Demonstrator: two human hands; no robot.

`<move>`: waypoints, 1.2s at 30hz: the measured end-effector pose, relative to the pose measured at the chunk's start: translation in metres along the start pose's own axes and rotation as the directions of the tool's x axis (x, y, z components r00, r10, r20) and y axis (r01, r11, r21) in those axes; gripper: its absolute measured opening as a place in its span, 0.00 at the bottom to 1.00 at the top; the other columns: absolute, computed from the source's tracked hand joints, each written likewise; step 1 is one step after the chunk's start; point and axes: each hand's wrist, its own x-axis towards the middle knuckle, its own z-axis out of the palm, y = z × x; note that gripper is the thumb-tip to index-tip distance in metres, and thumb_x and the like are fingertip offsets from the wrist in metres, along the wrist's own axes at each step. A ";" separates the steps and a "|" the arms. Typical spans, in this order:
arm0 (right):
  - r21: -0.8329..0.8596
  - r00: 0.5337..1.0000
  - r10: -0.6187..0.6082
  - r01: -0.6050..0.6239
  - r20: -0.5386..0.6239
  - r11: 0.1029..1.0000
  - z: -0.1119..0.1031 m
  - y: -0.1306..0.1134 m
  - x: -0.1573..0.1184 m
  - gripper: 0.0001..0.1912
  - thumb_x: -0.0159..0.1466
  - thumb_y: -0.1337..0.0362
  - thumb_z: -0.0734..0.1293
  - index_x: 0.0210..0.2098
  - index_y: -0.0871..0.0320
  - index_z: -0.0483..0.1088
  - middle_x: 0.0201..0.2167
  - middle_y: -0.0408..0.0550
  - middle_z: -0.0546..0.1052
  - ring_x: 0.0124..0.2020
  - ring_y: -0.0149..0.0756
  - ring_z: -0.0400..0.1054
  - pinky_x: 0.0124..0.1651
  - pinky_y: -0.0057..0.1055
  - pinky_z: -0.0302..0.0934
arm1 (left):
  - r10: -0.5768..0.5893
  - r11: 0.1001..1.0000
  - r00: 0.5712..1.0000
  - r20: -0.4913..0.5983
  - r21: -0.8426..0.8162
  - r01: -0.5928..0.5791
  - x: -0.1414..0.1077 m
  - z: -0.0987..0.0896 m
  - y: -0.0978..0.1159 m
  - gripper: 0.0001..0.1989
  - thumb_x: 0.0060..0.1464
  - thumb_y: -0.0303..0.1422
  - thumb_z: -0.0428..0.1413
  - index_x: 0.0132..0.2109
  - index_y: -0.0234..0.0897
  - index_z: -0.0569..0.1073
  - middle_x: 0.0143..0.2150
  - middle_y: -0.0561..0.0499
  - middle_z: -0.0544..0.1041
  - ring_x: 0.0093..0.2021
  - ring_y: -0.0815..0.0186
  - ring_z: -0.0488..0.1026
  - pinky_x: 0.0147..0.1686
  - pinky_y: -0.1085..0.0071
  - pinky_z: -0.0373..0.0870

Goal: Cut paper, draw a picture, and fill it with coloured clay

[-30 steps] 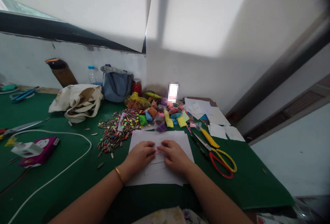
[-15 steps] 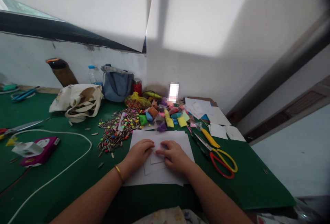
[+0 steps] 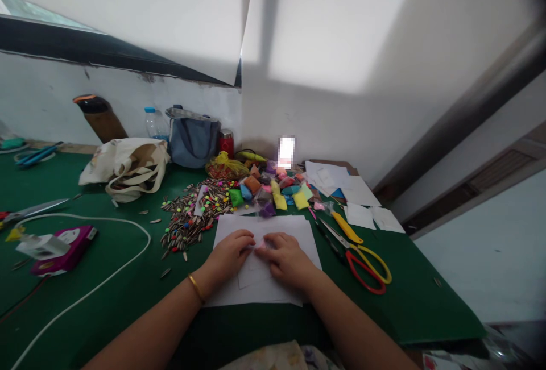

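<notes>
My left hand [image 3: 234, 249] rests on white paper sheets [image 3: 224, 290] on the table, its fingers bent and pressed together; what lies under the fingertips is hidden. Opposite it, my right hand [image 3: 284, 256] has thumb and fingers closed over a small pink lump [image 3: 263, 243], which looks like soft clay and is mostly covered. The fingertips of both hands nearly meet at this lump. Beneath them a smaller white square [image 3: 249, 280] lies on the larger sheets. Just beyond the paper sit several small packets of coloured clay [image 3: 279, 200].
Striped sunflower seeds mixed with bright beads [image 3: 187, 225] lie left of the paper. Red-and-yellow-handled scissors [image 3: 367, 262] and a yellow-handled cutter [image 3: 347, 228] lie right. A white cable [image 3: 102, 285], a purple box [image 3: 63, 253] and a cloth bag [image 3: 123, 165] occupy the left.
My right hand has shifted very slightly left, its fingers closing nearer to the left hand over the pink lump. My left hand stays nearly still.
</notes>
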 end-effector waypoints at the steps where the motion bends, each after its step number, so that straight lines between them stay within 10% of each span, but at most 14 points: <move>1: -0.004 1.000 0.000 0.000 0.002 1.000 0.000 0.000 0.000 0.29 0.58 0.68 0.66 0.58 0.42 0.67 0.60 0.49 0.64 0.60 0.47 0.56 0.60 0.48 0.50 | 0.002 1.000 1.000 -0.001 0.002 -0.002 0.000 0.000 0.001 0.11 0.55 0.24 0.54 0.43 0.40 0.77 0.49 0.48 0.76 0.50 0.63 0.72 0.55 0.65 0.69; 36: 0.002 0.999 0.018 -0.018 -0.035 1.000 0.001 0.000 0.001 0.27 0.58 0.68 0.67 0.56 0.43 0.70 0.63 0.49 0.60 0.62 0.47 0.52 0.62 0.46 0.49 | 0.056 0.998 0.997 0.056 0.025 -0.057 -0.004 -0.006 -0.002 0.11 0.58 0.27 0.54 0.45 0.42 0.78 0.53 0.48 0.75 0.52 0.63 0.72 0.56 0.65 0.69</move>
